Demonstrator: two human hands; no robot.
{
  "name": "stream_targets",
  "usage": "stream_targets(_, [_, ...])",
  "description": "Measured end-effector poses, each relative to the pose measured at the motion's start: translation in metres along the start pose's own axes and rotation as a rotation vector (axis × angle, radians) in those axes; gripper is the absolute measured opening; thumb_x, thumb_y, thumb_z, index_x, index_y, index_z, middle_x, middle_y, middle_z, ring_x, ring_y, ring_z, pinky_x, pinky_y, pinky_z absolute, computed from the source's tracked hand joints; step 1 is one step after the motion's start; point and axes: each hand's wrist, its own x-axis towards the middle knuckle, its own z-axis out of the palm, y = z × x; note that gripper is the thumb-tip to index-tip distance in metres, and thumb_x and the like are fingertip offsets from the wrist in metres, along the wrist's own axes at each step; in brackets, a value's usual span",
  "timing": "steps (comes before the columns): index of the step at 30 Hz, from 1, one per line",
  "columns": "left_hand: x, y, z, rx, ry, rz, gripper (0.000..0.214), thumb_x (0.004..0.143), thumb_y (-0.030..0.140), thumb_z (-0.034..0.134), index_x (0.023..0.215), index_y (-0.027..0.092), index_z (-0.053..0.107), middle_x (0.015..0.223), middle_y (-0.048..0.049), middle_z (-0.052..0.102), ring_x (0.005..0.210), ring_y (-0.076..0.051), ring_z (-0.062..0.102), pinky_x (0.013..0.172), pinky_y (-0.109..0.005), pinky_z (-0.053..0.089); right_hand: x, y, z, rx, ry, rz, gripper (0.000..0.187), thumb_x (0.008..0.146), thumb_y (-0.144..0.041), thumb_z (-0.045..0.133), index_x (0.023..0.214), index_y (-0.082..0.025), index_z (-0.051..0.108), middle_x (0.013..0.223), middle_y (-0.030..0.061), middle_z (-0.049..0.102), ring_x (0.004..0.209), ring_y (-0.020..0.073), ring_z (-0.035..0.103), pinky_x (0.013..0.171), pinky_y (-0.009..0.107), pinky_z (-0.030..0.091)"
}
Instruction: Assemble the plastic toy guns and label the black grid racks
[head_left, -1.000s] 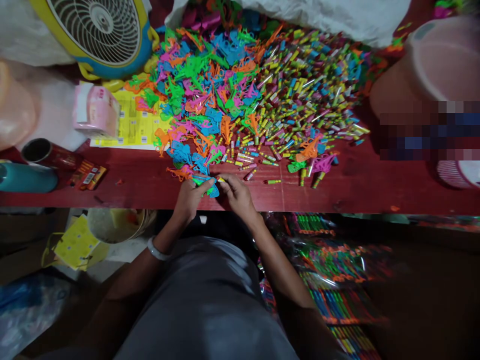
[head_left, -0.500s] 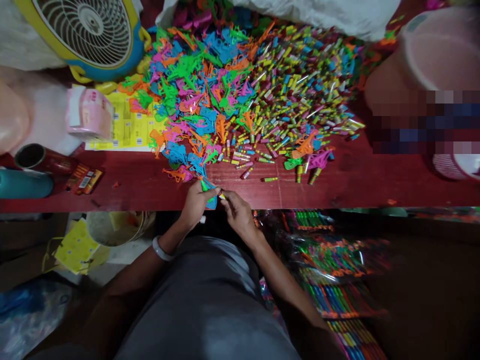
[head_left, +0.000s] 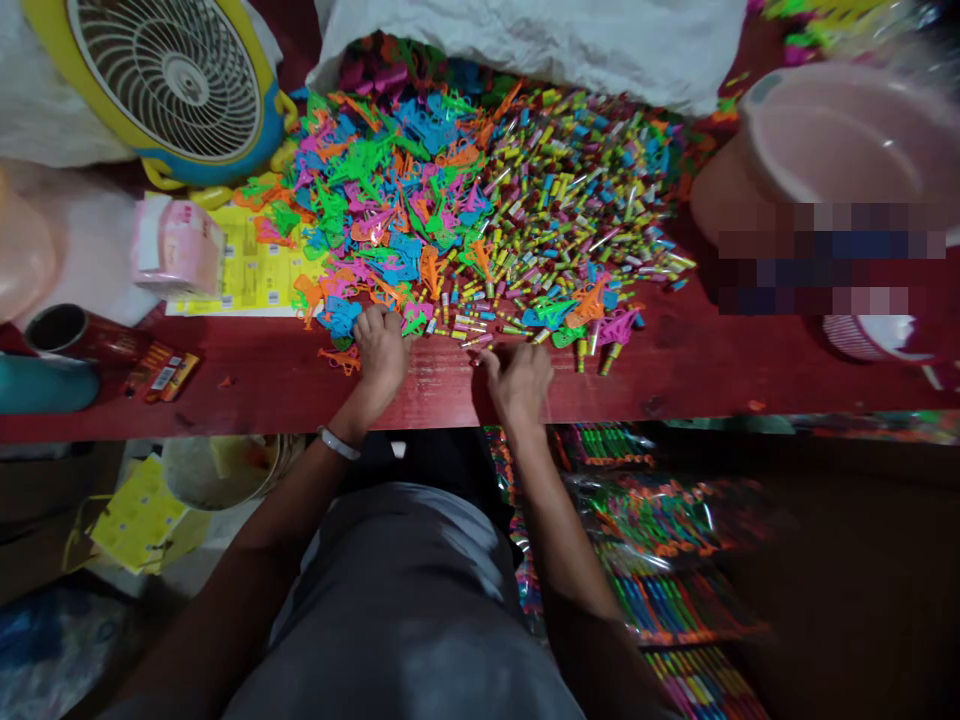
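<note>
The pieces (head_left: 397, 215) look light, stiff and thin enough to snap, so pinch their broad ends; the tubes (head_left: 577, 205) seem light and slick, best taken mid-length. The pieces, blue, green, orange and pink, lie heaped on the table (head_left: 637, 385), yellow-banded tubes to their right. Your left hand (head_left: 382, 350) curls over pieces, your right hand (head_left: 519, 382) by near tubes; I cannot tell whether either's fingers grip anything

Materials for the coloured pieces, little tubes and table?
Coloured pieces: probably moulded plastic, slightly shiny; bright solid colours, openwork shapes. Tubes: likely plastic, glossy; clear sections catch highlights. Table: perhaps painted wood, satin; red surface with streaks and reflections.
</note>
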Motion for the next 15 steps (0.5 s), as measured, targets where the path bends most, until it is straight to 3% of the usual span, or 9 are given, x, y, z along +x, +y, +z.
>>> stream_targets(3, [0.006,-0.004,-0.001,-0.039,-0.011,0.009,0.013,0.082,0.012,0.072,0.088,0.021,0.065,0.116,-0.0135,0.061,0.121,-0.034,0.049,0.108,-0.05,0.037,0.003,-0.012,0.019,-0.025,-0.046,0.008,0.037,0.097,-0.054,0.054,0.09,-0.018,0.061,0.095,0.0156,0.065,0.098,0.0316,0.057,0.094,0.056,0.045])
stream_targets(7, [0.009,-0.005,-0.018,-0.195,-0.038,-0.016,0.009,0.08,0.019,0.076,0.08,0.021,0.067,0.095,-0.0068,0.065,0.101,-0.027,0.057,0.095,-0.04,0.042,0.017,-0.019,0.018,0.055,-0.174,-0.002,0.025,0.093,-0.043,0.057,0.082,-0.021,0.058,0.087,0.0115,0.065,0.09,0.0273,0.059,0.088,0.048,0.048])
stream_targets(12, [0.002,0.0,-0.043,-0.375,-0.275,-0.107,0.016,0.071,0.031,0.084,0.069,0.021,0.072,0.065,0.0005,0.062,0.067,-0.019,0.054,0.069,-0.03,0.039,0.016,-0.037,0.004,0.521,-0.215,-0.072,0.029,0.1,-0.049,0.047,0.109,-0.023,0.055,0.099,0.0085,0.066,0.087,0.0209,0.062,0.081,0.036,0.052])
stream_targets(15, [-0.008,0.005,-0.046,-0.484,-0.376,-0.142,0.02,0.065,0.034,0.088,0.072,0.021,0.075,0.066,0.0008,0.066,0.068,-0.019,0.058,0.069,-0.029,0.04,0.003,-0.057,0.002,0.655,-0.363,-0.108,0.036,0.1,-0.057,0.047,0.108,-0.023,0.056,0.099,0.0061,0.065,0.091,0.0205,0.062,0.086,0.036,0.051])
